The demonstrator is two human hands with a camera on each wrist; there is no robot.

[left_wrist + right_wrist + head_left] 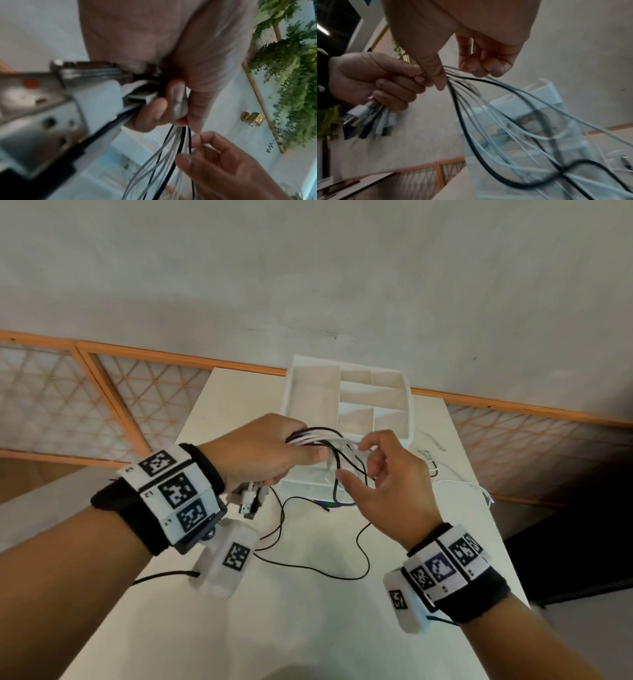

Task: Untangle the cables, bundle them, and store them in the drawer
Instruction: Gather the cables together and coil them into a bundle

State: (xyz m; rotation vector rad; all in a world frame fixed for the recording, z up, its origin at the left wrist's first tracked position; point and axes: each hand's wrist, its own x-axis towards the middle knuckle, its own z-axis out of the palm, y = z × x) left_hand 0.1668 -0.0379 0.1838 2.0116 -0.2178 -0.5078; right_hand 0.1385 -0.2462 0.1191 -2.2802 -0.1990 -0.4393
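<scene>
- Left hand (263, 450), centre-left of the head view: fingers and thumb are curled round a gathered bunch of black and white cables (318, 441); the grip is firm.
- Plug ends (248, 503) are seen hanging below that fist, clustered together; in the right wrist view they show at lower left (368, 124).
- Right hand (380, 477), just right of centre: fingers are bent, thumb and forefinger are brought to the strands close beside the left fist. Whether a strand is actually pinched cannot be told; the right wrist view is blurred.
- Loose lengths are seen fanning down and right from the fist; a black cable tail (308, 563) trails in loops on the white table (308, 628), lower centre.
- More white cable (455, 484) lies on the table at right, apart from the bunch.
- Drawer organizer (406, 405), white, divided compartments, stands upper centre behind the hands; no cable is seen in it.
- Step judged: strands being combed and gathered for bundling, storing not yet begun.
- To do well: plug ends should be kept level in the left grip, each strand drawn through singly, crossings cleared before coiling, the trailing tail lifted in.
- Writing: only square coded markers on the wristbands (171, 494); small characters beside them cannot be read. No brand is seen.
</scene>
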